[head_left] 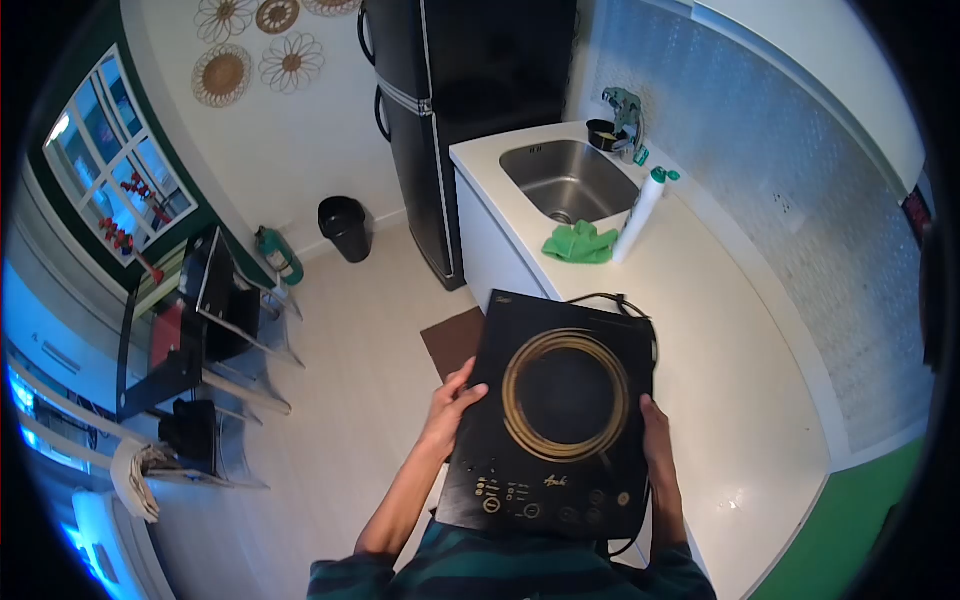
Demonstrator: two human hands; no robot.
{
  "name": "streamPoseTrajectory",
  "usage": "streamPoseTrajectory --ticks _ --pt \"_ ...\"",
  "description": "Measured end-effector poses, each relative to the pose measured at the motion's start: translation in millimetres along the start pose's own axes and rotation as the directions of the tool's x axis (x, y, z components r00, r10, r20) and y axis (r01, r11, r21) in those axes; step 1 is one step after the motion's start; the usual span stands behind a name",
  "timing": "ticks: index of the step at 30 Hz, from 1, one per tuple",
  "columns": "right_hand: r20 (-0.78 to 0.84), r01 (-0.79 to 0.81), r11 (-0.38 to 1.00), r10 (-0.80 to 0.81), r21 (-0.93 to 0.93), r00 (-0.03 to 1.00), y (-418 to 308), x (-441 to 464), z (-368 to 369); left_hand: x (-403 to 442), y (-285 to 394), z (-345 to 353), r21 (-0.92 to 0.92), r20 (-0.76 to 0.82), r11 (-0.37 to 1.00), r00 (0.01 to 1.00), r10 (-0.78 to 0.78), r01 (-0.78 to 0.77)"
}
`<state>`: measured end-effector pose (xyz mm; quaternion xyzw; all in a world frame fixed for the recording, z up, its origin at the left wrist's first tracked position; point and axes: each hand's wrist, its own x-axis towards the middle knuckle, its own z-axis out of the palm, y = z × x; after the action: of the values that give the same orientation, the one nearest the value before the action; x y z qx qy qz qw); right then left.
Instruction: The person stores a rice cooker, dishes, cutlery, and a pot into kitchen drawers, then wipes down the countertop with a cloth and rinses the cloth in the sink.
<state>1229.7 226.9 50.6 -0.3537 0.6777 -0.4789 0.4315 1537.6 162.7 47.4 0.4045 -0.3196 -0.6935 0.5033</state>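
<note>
A black induction cooker [565,390] with a gold ring on its top is held in front of my body, between both hands. My left hand [452,405] grips its left edge, thumb on the top face and fingers partly hidden beneath. On the opposite edge, my right hand [656,432] is closed round the side, its other fingers out of sight under the cooker. The dark power cord [600,297] loops out behind the far edge and shows again near the lower right corner. The cooker overlaps the counter's front edge in the view.
Along the right runs a white counter [740,350] with a steel sink [570,185], a green cloth [580,243] and a white bottle [641,215]. Ahead stand a black refrigerator [500,75] and a black bin [345,228]. A brown mat [452,342] lies on the floor; chairs [235,300] are left.
</note>
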Motion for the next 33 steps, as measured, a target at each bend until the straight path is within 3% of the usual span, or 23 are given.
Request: streamPoseTrajectory --ticks 4,9,13,14,18,21,24,25,27,31,33 --pt "0.067 0.016 0.999 -0.013 -0.045 0.998 -20 61 71 41 43 -43 -0.074 -0.069 0.997 0.997 -0.03 0.025" --pt "0.095 0.061 0.993 -0.051 -0.099 0.994 -51 151 140 144 90 -71 -0.076 -0.036 0.993 0.996 0.084 -0.086" --pt "-0.001 0.124 0.977 -0.126 -0.175 0.992 -81 238 183 253 124 -81 -0.06 0.018 0.994 0.996 0.092 -0.091" --pt "-0.029 0.152 0.983 -0.156 -0.106 0.987 -84 260 194 280 131 -85 -0.056 0.035 0.995 0.996 0.085 -0.083" --pt "-0.047 0.047 0.999 -0.047 0.017 0.998 -100 346 218 391 151 -86 -0.065 0.124 0.998 0.992 0.012 -0.004" --pt "-0.224 0.047 0.99 -0.076 -0.131 0.971 -108 407 232 477 160 -80 -0.041 0.178 0.999 0.984 0.008 0.0" --pt "-0.151 -0.08 0.996 0.084 0.035 0.985 -126 450 241 551 152 -87 0.033 0.197 0.998 0.979 -0.059 0.053" --pt "-0.189 -0.082 0.997 0.08 0.0 0.979 -120 468 245 576 159 -82 0.062 0.216 0.996 0.974 -0.076 0.064" --pt "-0.264 -0.082 0.993 0.058 -0.081 0.963 -106 510 253 608 170 -70 0.07 0.271 0.996 0.96 -0.066 0.048" --pt "-0.261 -0.098 0.991 0.071 -0.092 0.963 -96 557 260 673 151 -84 0.09 0.297 0.994 0.95 -0.092 0.068" --pt "-0.252 -0.132 0.991 0.121 -0.026 0.96 -132 549 257 686 156 -69 0.131 0.31 0.989 0.945 -0.105 0.067"
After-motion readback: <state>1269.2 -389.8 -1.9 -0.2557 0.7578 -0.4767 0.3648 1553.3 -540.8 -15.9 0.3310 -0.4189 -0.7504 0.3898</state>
